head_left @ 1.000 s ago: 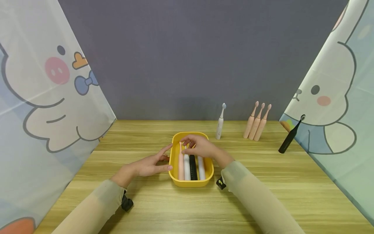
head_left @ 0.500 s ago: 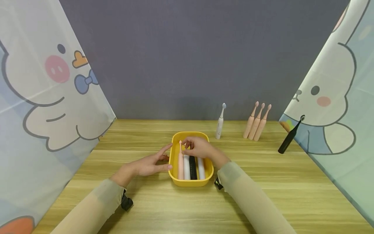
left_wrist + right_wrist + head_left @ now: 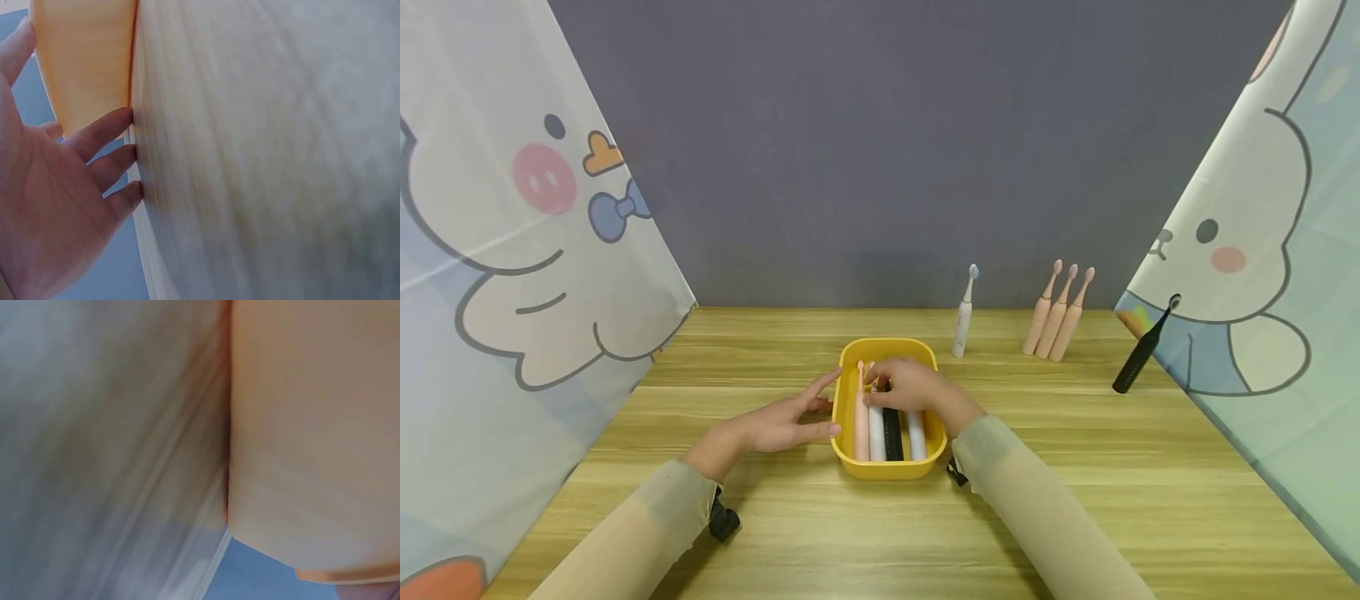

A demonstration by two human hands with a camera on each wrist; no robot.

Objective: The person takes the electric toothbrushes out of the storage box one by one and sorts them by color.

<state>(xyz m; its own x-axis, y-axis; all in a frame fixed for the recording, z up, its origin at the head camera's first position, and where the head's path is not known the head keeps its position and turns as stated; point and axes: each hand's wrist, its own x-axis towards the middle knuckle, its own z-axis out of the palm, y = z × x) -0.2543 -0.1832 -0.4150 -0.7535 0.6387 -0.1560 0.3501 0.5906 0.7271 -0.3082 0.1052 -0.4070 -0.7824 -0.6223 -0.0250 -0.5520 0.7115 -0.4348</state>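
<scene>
A yellow box [image 3: 891, 471] on the table holds electric toothbrushes lying side by side: a pink one [image 3: 861, 429], a white one [image 3: 877, 437], a black one [image 3: 892, 437] and, farther right, a pale one [image 3: 917, 437]. My left hand [image 3: 781, 423], fingers spread, touches the left side of the box; thumb and index finger reach its rim. Inside the box, my right hand [image 3: 913, 385] is bent over the brushes' upper ends, thumb and fingers close to the white one's neck. It hides the contact there. The right wrist view shows mostly the box's outer wall [image 3: 312, 437].
Behind the box on the right stand a white toothbrush [image 3: 962, 325], three pink toothbrushes [image 3: 1055, 325] and a black toothbrush [image 3: 1138, 358]. A dark grey panel [image 3: 880, 150] closes off the table's back, with cartoon-printed sheets [image 3: 512, 250] at both sides.
My right hand has slid slightly toward me inside the box, along the upper part of the brushes. The left hand keeps its place, and the toothbrushes look unmoved.
</scene>
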